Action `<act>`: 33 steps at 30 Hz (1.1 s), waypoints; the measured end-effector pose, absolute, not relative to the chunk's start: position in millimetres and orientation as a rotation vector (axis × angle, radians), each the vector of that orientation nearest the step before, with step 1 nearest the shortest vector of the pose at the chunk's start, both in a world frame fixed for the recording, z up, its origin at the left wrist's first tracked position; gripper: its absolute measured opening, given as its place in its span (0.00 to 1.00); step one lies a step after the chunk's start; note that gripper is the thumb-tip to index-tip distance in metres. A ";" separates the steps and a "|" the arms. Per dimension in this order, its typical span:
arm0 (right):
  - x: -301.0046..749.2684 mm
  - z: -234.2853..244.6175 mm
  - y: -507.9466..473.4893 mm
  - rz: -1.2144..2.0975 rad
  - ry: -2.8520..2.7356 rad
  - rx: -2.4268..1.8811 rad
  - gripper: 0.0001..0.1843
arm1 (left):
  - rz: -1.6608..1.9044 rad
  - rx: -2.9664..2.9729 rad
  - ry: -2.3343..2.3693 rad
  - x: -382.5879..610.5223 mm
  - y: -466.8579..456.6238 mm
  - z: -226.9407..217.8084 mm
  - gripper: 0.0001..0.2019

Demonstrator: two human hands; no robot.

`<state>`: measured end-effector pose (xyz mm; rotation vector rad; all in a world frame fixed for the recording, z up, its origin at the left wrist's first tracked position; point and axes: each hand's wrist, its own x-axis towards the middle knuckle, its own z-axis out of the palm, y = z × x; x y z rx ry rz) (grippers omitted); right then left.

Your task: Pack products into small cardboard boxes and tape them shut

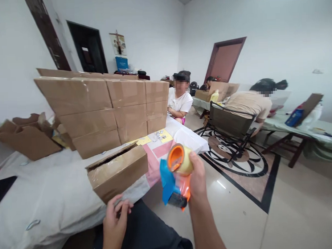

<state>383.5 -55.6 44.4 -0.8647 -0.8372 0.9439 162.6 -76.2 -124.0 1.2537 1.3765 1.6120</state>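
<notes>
My right hand (198,178) is wrapped round a tape dispenser (186,185) with blue and orange parts, held up over the floor beside the table edge. A thick roll of clear yellowish tape (187,160) sits on its orange hub. Near the front lower edge of a small brown cardboard box (124,173) is my left hand (116,215), thumb and fingers drawn together; anything between them cannot be made out. That box rests on the covered table, with a dark gap along its top rear edge.
Stacked taped cartons (130,113) stand behind the box. Opened cardboard (30,140) lies at the far left on the pale table cover (56,186). A person (180,100) sits beyond the stack; another (248,100) sits in a chair (231,122) at a table on the right.
</notes>
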 end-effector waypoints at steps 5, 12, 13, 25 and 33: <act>425.0 21.7 31.2 0.822 -0.983 -0.977 0.20 | 1.699 1.234 1.299 157.7 -77.8 -93.2 0.19; 416.7 -39.3 183.5 0.845 -0.992 -1.227 0.16 | 1.653 1.300 1.128 167.9 -53.1 -53.3 0.18; 413.7 -45.3 191.0 0.859 -0.990 -1.261 0.15 | 1.654 1.300 1.124 167.2 -48.2 -50.7 0.18; 354.5 -10.2 54.1 0.907 -1.687 -0.962 0.10 | 1.652 1.380 1.169 168.3 -46.3 -44.5 0.16; 308.8 24.3 -17.7 0.785 -2.024 -0.803 0.06 | 1.537 1.839 1.469 152.9 -59.2 -43.6 0.16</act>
